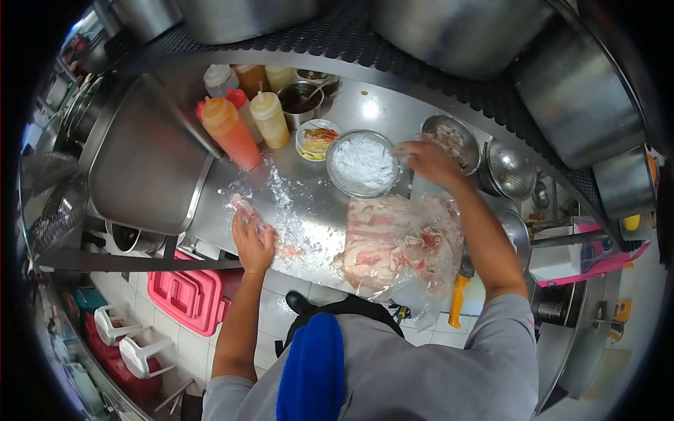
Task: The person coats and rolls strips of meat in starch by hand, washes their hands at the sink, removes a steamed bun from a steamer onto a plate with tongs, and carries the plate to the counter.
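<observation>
My left hand (254, 242) lies on a strip of raw meat (241, 204) on the floured steel counter, its fingers stretched out over it. My right hand (430, 161) is above the counter between a bowl of white powder (363, 163) and a metal bowl with pale pieces of meat (447, 140). Its fingers are bent together near the powder bowl's right rim; what they hold, if anything, is hidden. Sliced raw meat (375, 235) in clear plastic wrap (421, 274) lies in front of me, below the powder bowl.
Squeeze bottles (269, 121), a sauce pot with a spoon (300, 100) and a small dish of sliced vegetables (317, 139) stand at the back. A knife with an orange handle (459, 302) lies right of the meat. Large pots (456, 35) sit on the shelf overhead.
</observation>
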A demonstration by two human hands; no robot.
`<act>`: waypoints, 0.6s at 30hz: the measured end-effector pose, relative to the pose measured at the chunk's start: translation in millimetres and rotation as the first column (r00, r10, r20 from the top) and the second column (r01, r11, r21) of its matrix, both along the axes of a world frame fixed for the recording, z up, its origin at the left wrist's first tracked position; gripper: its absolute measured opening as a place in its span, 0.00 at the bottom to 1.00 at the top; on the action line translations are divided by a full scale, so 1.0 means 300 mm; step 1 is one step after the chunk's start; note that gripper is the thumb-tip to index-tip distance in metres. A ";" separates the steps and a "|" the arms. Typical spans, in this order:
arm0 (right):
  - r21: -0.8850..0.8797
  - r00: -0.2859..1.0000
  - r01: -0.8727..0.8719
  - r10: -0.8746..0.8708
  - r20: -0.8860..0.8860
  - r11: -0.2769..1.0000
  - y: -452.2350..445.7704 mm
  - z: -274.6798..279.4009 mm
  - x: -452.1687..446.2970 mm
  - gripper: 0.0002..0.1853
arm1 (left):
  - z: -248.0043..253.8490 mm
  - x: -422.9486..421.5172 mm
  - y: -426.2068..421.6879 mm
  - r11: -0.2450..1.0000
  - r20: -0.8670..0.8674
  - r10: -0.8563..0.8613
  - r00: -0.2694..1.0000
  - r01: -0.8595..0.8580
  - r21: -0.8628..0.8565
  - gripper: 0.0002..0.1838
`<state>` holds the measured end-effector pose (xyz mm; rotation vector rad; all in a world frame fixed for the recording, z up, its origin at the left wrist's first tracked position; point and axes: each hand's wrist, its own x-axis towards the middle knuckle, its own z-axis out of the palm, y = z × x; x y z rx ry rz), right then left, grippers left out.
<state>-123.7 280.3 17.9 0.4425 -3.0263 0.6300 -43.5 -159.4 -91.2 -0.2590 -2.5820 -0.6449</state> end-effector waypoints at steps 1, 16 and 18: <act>-0.060 0.999 0.010 -0.007 0.045 0.998 -0.095 -0.002 -0.006 0.22 | 0.000 0.001 0.000 1.000 -0.010 -0.007 1.000 0.007 0.011 0.22; 0.284 0.974 -0.224 0.204 0.101 0.932 -0.258 -0.237 -0.111 0.12 | -0.057 0.000 -0.075 0.886 -0.047 0.120 0.992 -0.086 0.456 0.15; 0.282 0.980 -0.195 0.175 0.094 0.940 -0.308 -0.159 -0.094 0.11 | -0.026 0.021 -0.098 0.806 -0.010 0.187 0.982 -0.148 0.573 0.15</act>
